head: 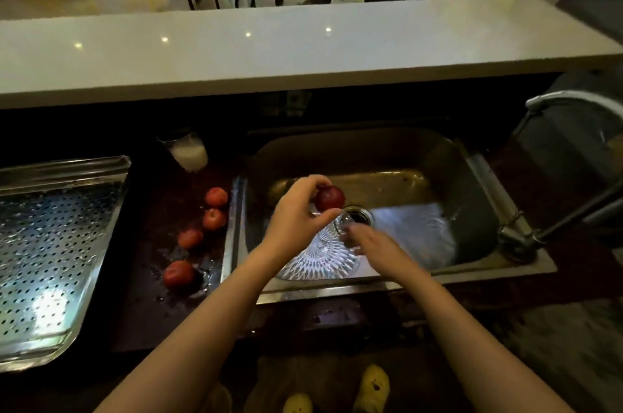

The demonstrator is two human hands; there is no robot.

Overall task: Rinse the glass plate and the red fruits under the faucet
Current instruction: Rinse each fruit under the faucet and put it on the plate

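My left hand (296, 213) holds a red fruit (330, 198) over the steel sink (478, 183), above the drain. Below it a cut-glass plate (317, 261) leans tilted in the sink's near left corner. My right hand (369, 242) is blurred, fingers apart, touching the plate's upper rim; whether it grips the rim is unclear. Several more red fruits lie wet on the dark counter left of the sink, the farthest one (216, 197) at the back and the nearest one (178, 274) at the front. The faucet (526, 237) stands at the sink's right edge; water sheets over the sink's floor.
A perforated steel tray (50, 244) sits on the counter at the left. A glass of white liquid (188, 151) stands behind the fruits. A white raised ledge (303, 52) runs across behind the sink. A dark rack with a metal rim (573, 129) is at the right.
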